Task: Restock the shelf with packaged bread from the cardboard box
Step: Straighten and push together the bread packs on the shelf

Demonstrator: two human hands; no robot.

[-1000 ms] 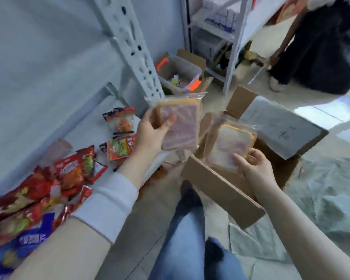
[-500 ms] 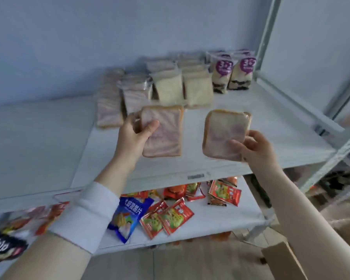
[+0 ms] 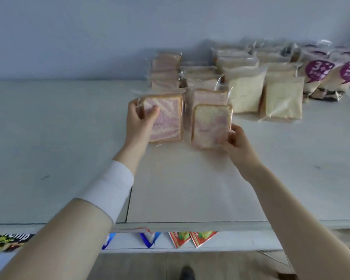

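Note:
My left hand (image 3: 138, 120) grips a clear-wrapped pack of pink-swirled bread (image 3: 167, 120) by its left edge, standing it on the white shelf (image 3: 190, 188). My right hand (image 3: 233, 141) holds a second pink-swirled bread pack (image 3: 209, 124) by its lower right corner, just right of the first. Both packs stand at the front of rows of the same bread (image 3: 166, 73). The cardboard box is out of view.
Pale yellow bread packs (image 3: 245, 93) stand in rows to the right, then purple-labelled packs (image 3: 319, 77) at the far right. A wall (image 3: 89, 37) closes the shelf's back. Snack bags (image 3: 192, 238) lie on the lower shelf. Bare shelf board spreads left and in front.
The view swung from the box on the floor up to the shelf. Both hands carried their bread packs forward and lowered them onto the shelf in front of the pink rows.

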